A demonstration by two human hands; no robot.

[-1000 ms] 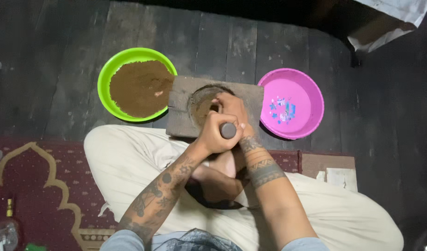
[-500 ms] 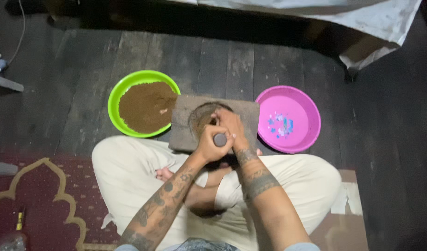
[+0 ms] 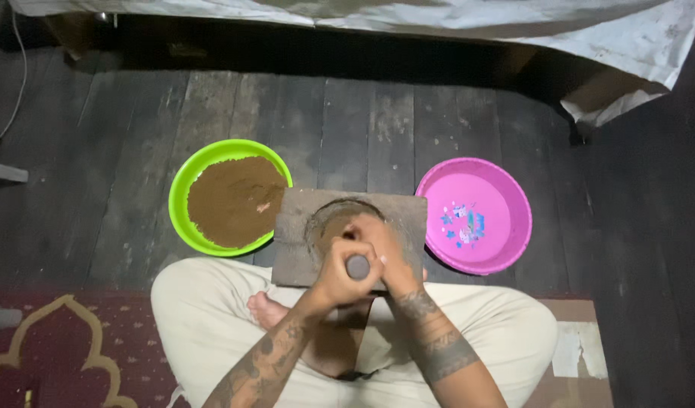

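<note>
Both hands were wrapped tight around a dark pestle (image 3: 358,267), whose rounded end showed between them. The left hand (image 3: 340,273) was fully closed about the shaft from the near side, and the right hand (image 3: 383,253) was clamped over it from the far side, fingers curled down toward the bowl of the mortar. The pestle stood roughly upright, pointing up at the camera, its lower end hidden by the hands.

Under the hands sat a square stone mortar block (image 3: 349,236) with a round hollow in its top; some brown material showed at the hollow's far rim. The block rested on the dark plank floor (image 3: 362,128), directly in front of the person's crossed legs in pale trousers (image 3: 204,317), with a bare foot (image 3: 266,308) tucked just beside the block's near left corner.

Touching the block's left edge was a green plastic basin (image 3: 182,198) filled with brown powder (image 3: 234,200). Just beside the block's right edge lay a pink plastic basin (image 3: 506,198), holding nothing but a printed coloured motif in its middle. A dark red patterned rug (image 3: 75,340) covered the floor at the near left, and a pale cloth (image 3: 438,15) hung along the far edge.
</note>
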